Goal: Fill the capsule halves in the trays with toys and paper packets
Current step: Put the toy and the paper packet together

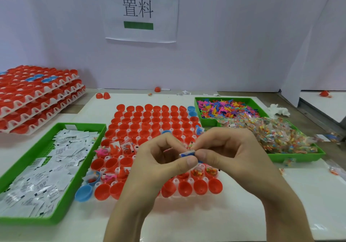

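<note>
Table: I see a white table [243, 204] in front of a pale wall.
Stack: at the far left, a stack of trays [37, 95] full of red capsule halves, with a few blue ones on top.
White tray: in the middle of the table lies the white tray [175, 181]. Its open capsule halves [149, 121] are mostly red and empty, and some in the near rows hold toys and packets.
Left green tray: the green tray [74, 187] just left of the white tray holds the paper packets [46, 168].
Right side: the far green tray [209, 121] holds the small colourful toys [224, 108]. Beside it, clear candy bags [277, 135] are piled high.
Hands: my view shows the left hand [159, 159] and the right hand [230, 151] meeting above the near part of the white tray, with the other fingers curled.
Held thing: both thumbs and forefingers pinch one small blue and white piece [187, 153]. I cannot tell if it is a packet or a toy.
</note>
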`<action>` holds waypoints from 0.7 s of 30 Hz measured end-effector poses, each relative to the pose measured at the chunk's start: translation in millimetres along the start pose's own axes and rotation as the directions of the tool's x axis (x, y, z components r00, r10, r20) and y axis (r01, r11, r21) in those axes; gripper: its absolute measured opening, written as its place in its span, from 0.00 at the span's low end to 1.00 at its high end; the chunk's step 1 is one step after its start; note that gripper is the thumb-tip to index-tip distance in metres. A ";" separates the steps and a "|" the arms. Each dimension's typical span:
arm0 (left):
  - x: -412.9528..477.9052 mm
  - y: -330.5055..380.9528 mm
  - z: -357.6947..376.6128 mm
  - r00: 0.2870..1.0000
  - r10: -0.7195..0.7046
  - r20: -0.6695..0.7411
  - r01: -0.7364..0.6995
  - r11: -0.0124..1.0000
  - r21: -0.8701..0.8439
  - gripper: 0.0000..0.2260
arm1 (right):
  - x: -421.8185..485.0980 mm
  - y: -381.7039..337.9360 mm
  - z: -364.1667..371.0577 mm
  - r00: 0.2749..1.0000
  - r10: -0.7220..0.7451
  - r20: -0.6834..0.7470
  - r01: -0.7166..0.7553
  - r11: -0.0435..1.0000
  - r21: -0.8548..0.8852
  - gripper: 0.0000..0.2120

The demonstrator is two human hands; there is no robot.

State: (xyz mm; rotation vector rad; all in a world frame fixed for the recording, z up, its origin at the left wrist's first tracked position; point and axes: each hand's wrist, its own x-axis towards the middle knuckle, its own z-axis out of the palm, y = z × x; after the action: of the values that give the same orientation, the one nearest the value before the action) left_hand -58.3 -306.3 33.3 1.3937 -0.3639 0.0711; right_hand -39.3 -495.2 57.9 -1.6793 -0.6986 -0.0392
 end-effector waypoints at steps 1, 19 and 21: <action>0.3 -1.4 -0.2 0.999 0.006 -0.040 -0.007 0.999 -0.032 0.08 | 0.7 1.2 1.4 1.000 -0.006 -0.008 0.006 1.000 0.020 0.04; -1.0 14.5 -8.5 0.868 -0.086 -0.490 -0.111 0.927 -0.359 0.09 | 94.6 35.5 -31.0 0.994 -0.007 -0.105 -0.073 0.671 -0.738 0.03; -2.6 24.9 -23.3 0.846 -0.035 -0.532 -0.179 0.921 -0.347 0.06 | 111.1 51.4 -32.0 0.994 0.098 0.046 -0.013 0.533 -0.846 0.02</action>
State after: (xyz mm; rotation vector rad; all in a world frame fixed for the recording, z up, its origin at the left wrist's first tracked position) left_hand -62.4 -278.8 53.1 0.9141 0.0393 0.4218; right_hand 86.3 -480.7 64.4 -2.6763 -0.7397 -0.3103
